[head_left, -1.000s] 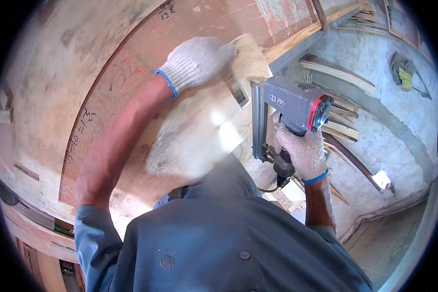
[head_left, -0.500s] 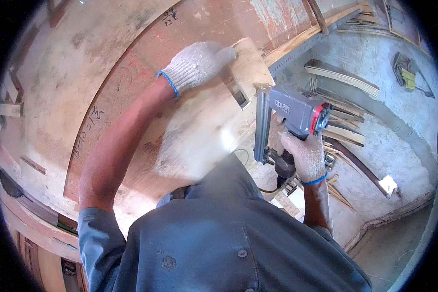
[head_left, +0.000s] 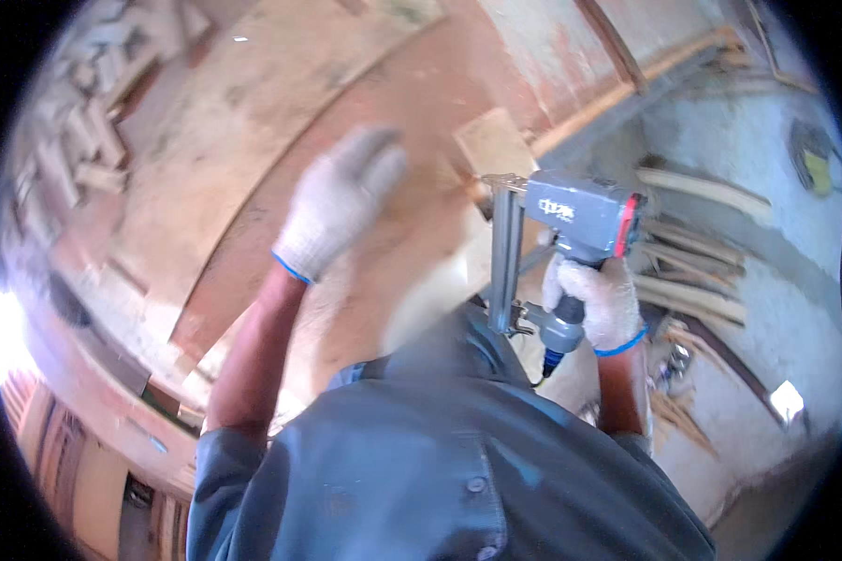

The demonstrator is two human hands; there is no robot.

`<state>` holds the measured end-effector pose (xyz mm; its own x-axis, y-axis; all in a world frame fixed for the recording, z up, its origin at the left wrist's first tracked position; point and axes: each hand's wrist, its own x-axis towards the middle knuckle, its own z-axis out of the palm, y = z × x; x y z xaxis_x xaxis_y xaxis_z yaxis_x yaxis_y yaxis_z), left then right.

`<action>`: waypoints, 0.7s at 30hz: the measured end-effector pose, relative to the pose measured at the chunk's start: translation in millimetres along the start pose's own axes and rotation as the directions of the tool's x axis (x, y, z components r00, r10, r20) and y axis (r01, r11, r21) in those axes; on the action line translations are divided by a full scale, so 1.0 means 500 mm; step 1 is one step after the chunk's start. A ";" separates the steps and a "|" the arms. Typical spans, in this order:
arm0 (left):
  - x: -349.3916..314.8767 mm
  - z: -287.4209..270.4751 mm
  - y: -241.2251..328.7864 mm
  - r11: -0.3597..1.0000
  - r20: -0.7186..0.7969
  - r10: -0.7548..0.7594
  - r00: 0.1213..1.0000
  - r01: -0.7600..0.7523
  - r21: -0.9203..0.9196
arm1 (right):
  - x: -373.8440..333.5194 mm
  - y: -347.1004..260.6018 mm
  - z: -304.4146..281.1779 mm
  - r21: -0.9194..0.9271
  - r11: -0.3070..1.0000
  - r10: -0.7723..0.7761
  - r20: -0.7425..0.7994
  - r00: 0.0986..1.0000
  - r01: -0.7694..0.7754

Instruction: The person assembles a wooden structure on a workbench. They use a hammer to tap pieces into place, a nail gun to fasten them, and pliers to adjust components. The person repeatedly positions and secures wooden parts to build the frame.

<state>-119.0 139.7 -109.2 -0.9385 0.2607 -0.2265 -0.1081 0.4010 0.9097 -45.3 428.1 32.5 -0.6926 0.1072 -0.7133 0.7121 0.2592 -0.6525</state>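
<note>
My right hand (head_left: 601, 301), in a white knit glove with a blue cuff, grips the handle of a pneumatic nail gun (head_left: 580, 210). The tool has a grey body, a red band at one end and a long dark magazine; its nose points left, by the cut edge of a pale plywood piece (head_left: 499, 145). My left hand (head_left: 341, 201), gloved the same way and slightly blurred, hovers over a large reddish-brown wooden board (head_left: 281, 206). Its fingers are stretched out and nothing is in them.
A long timber rail (head_left: 580, 117) runs to the upper right. Several curved wood strips (head_left: 692, 252) lie on the pale floor to the right, near a dark bar (head_left: 734, 369). Wood offcuts (head_left: 89, 140) are piled at the upper left.
My left hand has come off the plywood piece and moved left and down. The nail gun stays in my right hand, its nose now closer to that piece. The view has shifted.
</note>
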 end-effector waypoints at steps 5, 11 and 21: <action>-0.154 0.014 0.075 0.887 0.440 -0.116 0.890 0.292 -0.357 | 0.077 -0.035 0.043 0.299 0.952 -0.170 0.355 0.919 0.061; -0.309 0.096 0.146 0.421 0.273 -0.273 0.922 0.370 -0.828 | 0.096 -0.063 0.063 0.166 0.984 -0.074 0.690 0.720 -0.058; -0.520 0.139 0.179 0.246 0.048 -0.230 0.972 0.106 -0.963 | -0.021 -0.104 0.203 0.023 0.999 -0.042 0.755 0.655 0.038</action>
<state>138.0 169.0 6.8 -0.8715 0.2038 -0.4461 -0.4422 -0.7198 0.5350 -63.3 316.3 47.7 -0.3966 -0.6650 -0.6328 0.6880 0.2410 -0.6845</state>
